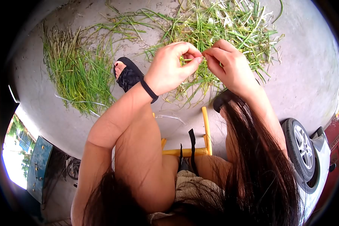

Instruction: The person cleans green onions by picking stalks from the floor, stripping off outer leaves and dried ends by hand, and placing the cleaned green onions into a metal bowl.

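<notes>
My left hand [173, 67], with a black band at the wrist, is held over the edge of a loose heap of green and pale stalks [237, 26]. Its thumb and index finger are pinched together. Close against its fingertips is my right hand [229, 64], also in a pinch. Something thin and greenish shows near the left fingers, but the piece between the fingertips is too small to make out. On the floor to the left lies a flatter, more aligned bundle of green stalks [77, 67].
A black sandal [130, 74] on my foot stands between the bundle and the heap. Below are a yellow-framed seat [206, 124] and a clear strip [171, 117]. A car wheel [300, 145] is at the right, a blue-green panel [39, 169] at the lower left.
</notes>
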Action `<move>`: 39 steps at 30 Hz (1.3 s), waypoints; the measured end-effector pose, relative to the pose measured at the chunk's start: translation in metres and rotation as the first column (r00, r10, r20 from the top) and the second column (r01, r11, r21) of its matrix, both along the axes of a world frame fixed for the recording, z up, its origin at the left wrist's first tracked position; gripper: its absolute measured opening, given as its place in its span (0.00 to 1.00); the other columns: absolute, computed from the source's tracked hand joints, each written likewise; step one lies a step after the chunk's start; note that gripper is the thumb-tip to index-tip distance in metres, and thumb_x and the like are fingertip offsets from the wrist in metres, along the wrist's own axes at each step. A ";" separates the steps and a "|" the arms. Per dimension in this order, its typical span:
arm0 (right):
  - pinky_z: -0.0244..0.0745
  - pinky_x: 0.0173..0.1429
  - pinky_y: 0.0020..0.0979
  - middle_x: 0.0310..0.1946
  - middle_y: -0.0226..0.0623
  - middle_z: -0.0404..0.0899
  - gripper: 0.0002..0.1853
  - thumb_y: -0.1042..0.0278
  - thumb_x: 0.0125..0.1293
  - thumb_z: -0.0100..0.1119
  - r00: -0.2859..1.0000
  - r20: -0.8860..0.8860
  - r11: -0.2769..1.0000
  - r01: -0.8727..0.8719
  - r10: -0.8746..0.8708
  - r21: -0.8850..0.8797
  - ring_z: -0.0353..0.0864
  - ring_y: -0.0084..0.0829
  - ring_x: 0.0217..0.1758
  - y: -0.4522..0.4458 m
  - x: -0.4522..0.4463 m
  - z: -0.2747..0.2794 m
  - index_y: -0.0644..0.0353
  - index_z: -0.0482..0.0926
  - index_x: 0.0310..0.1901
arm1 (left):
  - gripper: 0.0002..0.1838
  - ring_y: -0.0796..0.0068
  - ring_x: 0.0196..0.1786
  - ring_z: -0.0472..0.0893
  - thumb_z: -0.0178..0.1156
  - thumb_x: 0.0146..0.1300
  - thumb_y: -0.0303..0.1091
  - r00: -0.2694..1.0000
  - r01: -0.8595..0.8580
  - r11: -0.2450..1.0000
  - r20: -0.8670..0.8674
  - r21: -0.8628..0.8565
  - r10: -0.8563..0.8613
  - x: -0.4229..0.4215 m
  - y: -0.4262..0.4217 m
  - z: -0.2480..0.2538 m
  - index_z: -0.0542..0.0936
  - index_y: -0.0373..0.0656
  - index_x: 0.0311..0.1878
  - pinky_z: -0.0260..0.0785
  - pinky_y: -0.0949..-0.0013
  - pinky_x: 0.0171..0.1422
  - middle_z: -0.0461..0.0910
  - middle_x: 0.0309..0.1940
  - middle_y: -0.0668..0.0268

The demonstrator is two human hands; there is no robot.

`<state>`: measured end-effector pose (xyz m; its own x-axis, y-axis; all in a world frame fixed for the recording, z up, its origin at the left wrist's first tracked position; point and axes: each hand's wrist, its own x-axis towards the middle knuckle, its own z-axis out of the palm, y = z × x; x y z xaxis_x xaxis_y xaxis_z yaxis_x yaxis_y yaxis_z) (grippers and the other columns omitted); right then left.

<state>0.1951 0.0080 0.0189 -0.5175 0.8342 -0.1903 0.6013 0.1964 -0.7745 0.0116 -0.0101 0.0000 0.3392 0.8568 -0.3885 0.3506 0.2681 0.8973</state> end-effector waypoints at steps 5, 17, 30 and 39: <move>0.73 0.37 0.35 0.28 0.41 0.72 0.05 0.75 0.55 0.56 0.998 -0.028 0.997 0.051 -0.049 0.064 0.75 0.42 0.32 -0.002 0.000 -0.003 0.64 0.77 0.34 | 0.04 0.85 0.33 0.75 0.59 0.58 0.27 0.997 -0.045 0.991 0.062 -0.128 0.053 0.000 0.001 0.002 0.78 0.38 0.36 0.69 0.80 0.36 0.78 0.32 0.69; 0.72 0.34 0.30 0.28 0.36 0.75 0.04 0.73 0.57 0.60 0.959 0.029 0.958 0.279 -0.281 0.063 0.76 0.36 0.29 0.015 0.020 0.009 0.60 0.80 0.35 | 0.06 0.85 0.38 0.75 0.58 0.60 0.26 0.944 -0.111 0.933 0.258 -0.343 0.207 -0.008 0.000 0.000 0.76 0.37 0.40 0.68 0.81 0.43 0.77 0.35 0.69; 0.71 0.37 0.34 0.30 0.40 0.72 0.04 0.75 0.58 0.56 0.990 0.047 0.968 0.117 -0.130 0.224 0.74 0.41 0.32 0.016 0.026 -0.009 0.62 0.73 0.35 | 0.04 0.85 0.39 0.75 0.58 0.59 0.24 0.963 -0.086 0.957 0.222 -0.277 0.151 -0.006 0.000 0.002 0.77 0.36 0.38 0.69 0.79 0.43 0.77 0.35 0.69; 0.72 0.40 0.32 0.32 0.38 0.76 0.08 0.74 0.55 0.59 0.999 -0.021 0.960 -0.027 0.035 0.278 0.77 0.37 0.35 0.028 0.024 -0.001 0.60 0.77 0.38 | 0.04 0.86 0.34 0.74 0.60 0.58 0.26 0.993 -0.041 0.997 0.106 -0.072 0.048 -0.003 0.003 0.010 0.79 0.39 0.37 0.67 0.81 0.39 0.78 0.32 0.71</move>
